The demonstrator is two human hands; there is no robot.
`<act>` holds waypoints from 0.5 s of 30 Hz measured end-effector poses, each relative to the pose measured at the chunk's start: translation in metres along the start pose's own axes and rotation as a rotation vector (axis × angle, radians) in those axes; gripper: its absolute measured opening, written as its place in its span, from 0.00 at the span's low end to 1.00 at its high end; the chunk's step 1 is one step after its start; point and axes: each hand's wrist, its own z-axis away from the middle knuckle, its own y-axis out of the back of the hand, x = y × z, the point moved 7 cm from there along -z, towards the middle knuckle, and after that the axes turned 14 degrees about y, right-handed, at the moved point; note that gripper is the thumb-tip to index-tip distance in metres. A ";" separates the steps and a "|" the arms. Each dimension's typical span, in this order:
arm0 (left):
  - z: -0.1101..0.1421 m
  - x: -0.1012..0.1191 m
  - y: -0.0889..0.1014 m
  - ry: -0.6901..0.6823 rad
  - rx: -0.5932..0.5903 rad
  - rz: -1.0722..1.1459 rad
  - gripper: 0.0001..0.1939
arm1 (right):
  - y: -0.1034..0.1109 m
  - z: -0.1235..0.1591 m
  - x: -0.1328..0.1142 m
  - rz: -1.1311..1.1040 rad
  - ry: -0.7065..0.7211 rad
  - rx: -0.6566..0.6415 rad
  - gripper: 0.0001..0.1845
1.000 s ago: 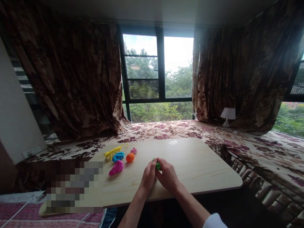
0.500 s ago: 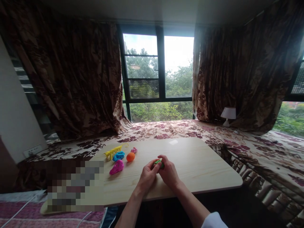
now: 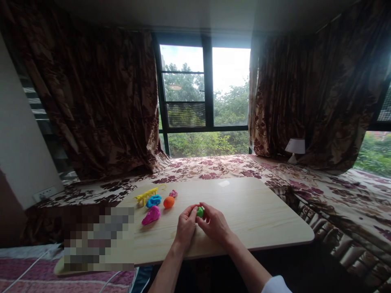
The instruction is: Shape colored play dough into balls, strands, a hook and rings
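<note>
Between my fingertips, just over the wooden tabletop (image 3: 244, 215), is a small green lump of modelling clay (image 3: 200, 212). My left hand (image 3: 185, 224) grips it from the left with its fingers curled. From the right, my right hand (image 3: 215, 221) closes its thumb and fingers round the same lump. Left of my hands lie an orange clay ball (image 3: 168, 202), a magenta clay lump (image 3: 151, 215), a blue clay piece (image 3: 153, 201), a yellow toy-like figure (image 3: 146, 196) and a small pink knobbly piece (image 3: 173, 193).
A blurred-out patch (image 3: 100, 238) covers the table's left end. Behind the table runs a ledge with a floral cover (image 3: 210, 167), bearing a small white lamp (image 3: 295, 146) at the right. Curtains (image 3: 122, 101) flank the window.
My fingers have shifted round the green clay, turning it, and more of it shows now. Both hands stay together over the table, and the other pieces have not moved.
</note>
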 end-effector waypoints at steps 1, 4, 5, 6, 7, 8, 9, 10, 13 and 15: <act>0.001 0.000 -0.001 0.007 -0.007 -0.007 0.18 | 0.001 0.000 0.001 -0.047 -0.018 0.005 0.21; 0.003 0.000 -0.003 0.028 0.005 -0.044 0.20 | 0.001 -0.001 0.005 -0.210 -0.063 0.008 0.11; 0.003 0.000 -0.003 0.035 0.017 -0.057 0.21 | 0.001 -0.001 0.007 -0.260 -0.076 0.013 0.11; 0.003 0.000 -0.003 0.043 0.025 -0.066 0.21 | 0.001 -0.001 0.009 -0.297 -0.089 0.023 0.11; 0.003 0.000 -0.003 0.050 0.026 -0.074 0.21 | 0.001 0.000 0.011 -0.317 -0.104 0.041 0.10; 0.003 0.000 -0.004 0.053 0.020 -0.079 0.21 | 0.002 0.000 0.013 -0.316 -0.117 0.067 0.10; 0.003 0.000 -0.005 0.054 0.005 -0.084 0.21 | 0.004 0.001 0.016 -0.295 -0.127 0.098 0.09; 0.003 0.000 -0.007 0.051 -0.014 -0.090 0.20 | 0.006 0.002 0.017 -0.259 -0.131 0.129 0.08; 0.004 0.002 -0.012 0.029 -0.061 -0.110 0.20 | 0.013 0.003 0.019 -0.128 -0.113 0.178 0.10; 0.005 0.002 -0.012 0.028 -0.048 -0.115 0.21 | 0.016 0.003 0.016 -0.043 -0.077 0.172 0.11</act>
